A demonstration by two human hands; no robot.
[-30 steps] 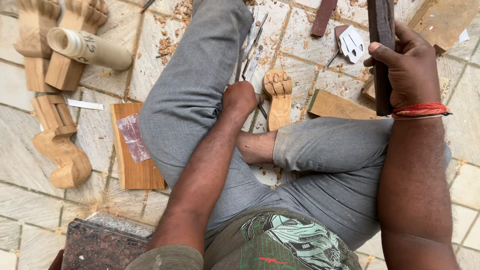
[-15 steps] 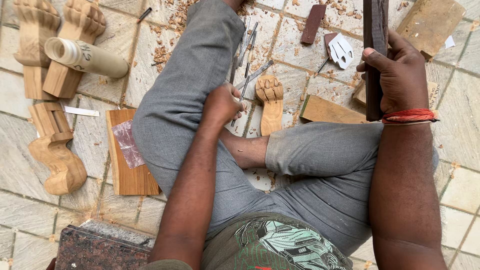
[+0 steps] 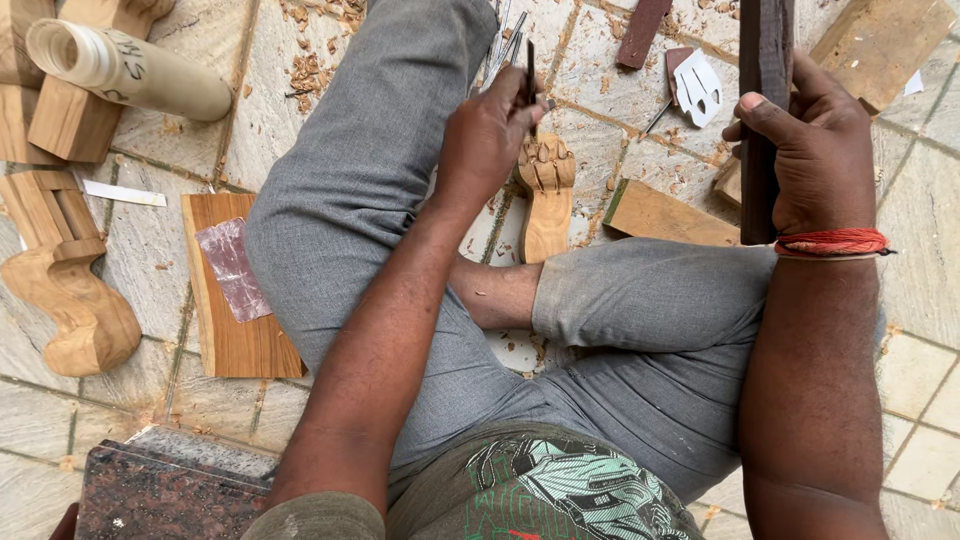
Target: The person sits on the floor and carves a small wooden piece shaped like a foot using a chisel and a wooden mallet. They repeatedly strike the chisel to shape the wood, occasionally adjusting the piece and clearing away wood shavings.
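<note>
I sit cross-legged on a stone tile floor in grey trousers (image 3: 370, 180). My left hand (image 3: 490, 135) is closed around a thin dark metal chisel (image 3: 530, 70), its tip pointing up, just above a carved wooden paw-shaped leg (image 3: 546, 195) lying on the floor between my legs. More metal chisels (image 3: 505, 40) lie beyond it. My right hand (image 3: 810, 150), with a red thread on the wrist, grips a long dark wooden bar (image 3: 765, 110) held upright at the right.
Carved wooden legs (image 3: 60, 290) and a rolled paper tube (image 3: 125, 70) lie at the left. A flat board with sandpaper (image 3: 232, 290) is beside my left thigh. A plank (image 3: 665, 212), a white cut-out template (image 3: 697, 88), wood chips and a dark granite slab (image 3: 170, 490) are around.
My left hand has picked a chisel from the pile near the carved leg and lifted it. The right hand keeps holding the dark bar.
</note>
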